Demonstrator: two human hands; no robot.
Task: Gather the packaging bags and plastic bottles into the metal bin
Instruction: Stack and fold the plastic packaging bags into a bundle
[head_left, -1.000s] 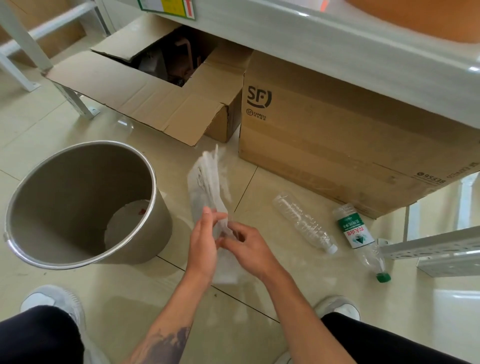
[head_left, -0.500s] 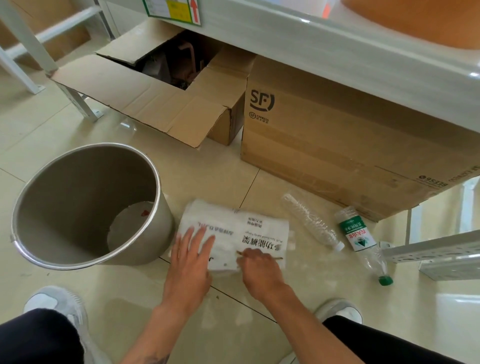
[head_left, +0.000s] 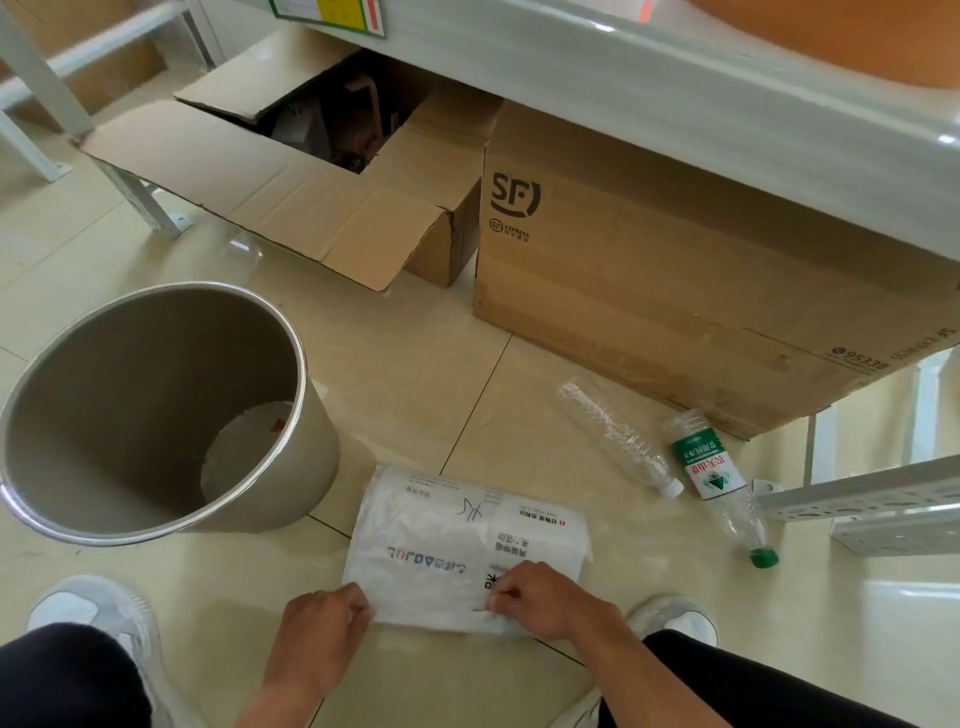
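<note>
- Both hands sit at the near edge of the white packaging bag (head_left: 467, 545), which I see lying flat on the floor tiles (head_left: 415, 374), just right of the metal bin (head_left: 311, 457).
- I read the left hand (head_left: 324, 631) as curled, pinching the bag's near-left corner.
- I see the right hand (head_left: 545, 597) pinching the near edge.
- Two plastic bottles lie further right: a clear bottle (head_left: 618, 439) and a green-labelled bottle (head_left: 709, 465), near the closed cardboard box (head_left: 675, 291).
</note>
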